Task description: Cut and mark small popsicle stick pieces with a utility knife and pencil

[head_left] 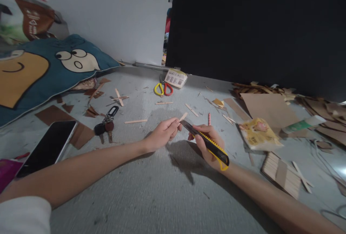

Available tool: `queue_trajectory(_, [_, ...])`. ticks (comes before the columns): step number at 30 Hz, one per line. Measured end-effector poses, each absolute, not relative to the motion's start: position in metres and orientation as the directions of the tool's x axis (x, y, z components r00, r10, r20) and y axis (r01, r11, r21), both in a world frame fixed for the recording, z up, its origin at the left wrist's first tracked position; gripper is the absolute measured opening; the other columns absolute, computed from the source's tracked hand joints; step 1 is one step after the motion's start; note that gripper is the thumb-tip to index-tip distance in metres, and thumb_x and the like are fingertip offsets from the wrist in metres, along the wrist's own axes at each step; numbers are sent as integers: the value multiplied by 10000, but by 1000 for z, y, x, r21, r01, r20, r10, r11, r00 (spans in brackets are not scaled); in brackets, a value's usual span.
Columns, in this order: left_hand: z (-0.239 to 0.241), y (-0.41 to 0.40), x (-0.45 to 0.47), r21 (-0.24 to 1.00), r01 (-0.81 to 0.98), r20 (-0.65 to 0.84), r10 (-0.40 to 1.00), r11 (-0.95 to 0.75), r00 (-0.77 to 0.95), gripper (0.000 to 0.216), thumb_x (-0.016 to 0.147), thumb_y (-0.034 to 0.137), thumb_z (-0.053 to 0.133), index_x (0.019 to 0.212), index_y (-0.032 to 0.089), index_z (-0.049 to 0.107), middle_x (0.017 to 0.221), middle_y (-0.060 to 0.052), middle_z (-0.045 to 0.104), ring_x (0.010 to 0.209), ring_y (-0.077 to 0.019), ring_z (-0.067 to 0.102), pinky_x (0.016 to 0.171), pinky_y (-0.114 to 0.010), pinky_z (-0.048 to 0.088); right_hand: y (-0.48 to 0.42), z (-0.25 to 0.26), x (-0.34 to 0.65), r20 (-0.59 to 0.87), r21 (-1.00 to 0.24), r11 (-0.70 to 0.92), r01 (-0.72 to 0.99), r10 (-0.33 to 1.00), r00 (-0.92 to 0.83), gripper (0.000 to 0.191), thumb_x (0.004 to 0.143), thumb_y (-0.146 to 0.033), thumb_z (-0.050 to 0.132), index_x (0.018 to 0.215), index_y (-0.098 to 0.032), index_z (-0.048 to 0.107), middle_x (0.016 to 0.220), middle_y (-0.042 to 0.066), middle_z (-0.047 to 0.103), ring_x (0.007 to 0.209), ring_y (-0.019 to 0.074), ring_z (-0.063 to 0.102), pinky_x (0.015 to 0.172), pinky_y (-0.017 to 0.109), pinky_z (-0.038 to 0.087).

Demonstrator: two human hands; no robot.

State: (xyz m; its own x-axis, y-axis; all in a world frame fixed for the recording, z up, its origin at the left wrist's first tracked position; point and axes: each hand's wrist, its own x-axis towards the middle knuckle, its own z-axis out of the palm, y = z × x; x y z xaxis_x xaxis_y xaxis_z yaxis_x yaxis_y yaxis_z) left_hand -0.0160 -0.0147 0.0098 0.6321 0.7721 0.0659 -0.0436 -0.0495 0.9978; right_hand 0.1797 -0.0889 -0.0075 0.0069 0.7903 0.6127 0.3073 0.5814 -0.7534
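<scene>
My left hand point(165, 131) pinches a wooden craft stick point(183, 116), whose rounded end sticks out past the fingertips. My right hand point(209, 141) is wrapped around a black and yellow utility knife point(212, 145). The knife's tip meets the stick right beside my left fingers; whether the blade bites into the wood I cannot tell. Left of my left hand lies a loose craft stick point(136, 121). Beyond the hands are another stick point(191, 109) and a short one point(164, 103). A striped pink stick point(209, 118) shows just behind my right hand.
Scissors point(163, 88) lie ahead beside a white packet point(176, 78). To the left are keys point(106, 126), a phone point(48, 147) and a blue cushion point(67, 64). On the right sit a yellow packet point(259, 133), a glue stick point(304, 124), bundled craft sticks point(281, 174) and cardboard point(267, 108).
</scene>
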Motion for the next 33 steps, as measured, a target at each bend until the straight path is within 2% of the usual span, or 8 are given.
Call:
queue_trajectory(8, [5, -9, -17, 996, -92, 46, 748, 20, 663, 431, 1046, 592, 454, 845, 216, 508, 544, 104, 317, 479, -93, 223, 495, -241, 252, -87, -3, 178, 639, -743, 618, 257, 769, -4, 186, 1044, -391, 637, 1162, -248, 651, 909, 47, 734, 757, 185, 733, 707, 341, 598])
queue_trajectory(17, [7, -10, -18, 995, -93, 45, 741, 24, 670, 435, 1040, 596, 457, 836, 216, 515, 526, 104, 317, 474, -97, 239, 495, -241, 248, -86, -7, 179, 674, -715, 665, 214, 738, -42, 207, 1054, -293, 629, 1260, -281, 642, 964, 44, 735, 817, 192, 748, 742, 353, 597])
queue_trajectory(22, [8, -14, -18, 998, -64, 32, 713, 18, 700, 451, 1033, 617, 452, 842, 215, 524, 527, 107, 306, 479, -99, 237, 502, -239, 260, -83, -8, 180, 701, -695, 676, 246, 713, 21, 224, 1062, -274, 607, 1285, -282, 618, 970, 38, 718, 829, 193, 756, 780, 373, 604])
queue_trajectory(29, [8, -16, -17, 997, -71, 68, 731, -27, 679, 454, 1049, 645, 429, 936, 216, 522, 589, 96, 328, 520, -109, 276, 524, -244, 282, -87, -9, 181, 733, -647, 717, 260, 678, -47, 254, 1048, -243, 608, 1301, -267, 610, 971, 50, 710, 816, 189, 746, 728, 349, 601])
queue_trajectory(33, [6, -16, -17, 996, -93, 72, 720, -11, 690, 421, 1037, 648, 492, 1035, 227, 491, 683, 86, 356, 562, -106, 306, 540, -237, 276, -87, -12, 182, 728, -649, 714, 262, 683, -56, 278, 1040, -220, 611, 1313, -271, 606, 984, 53, 711, 814, 187, 734, 717, 347, 601])
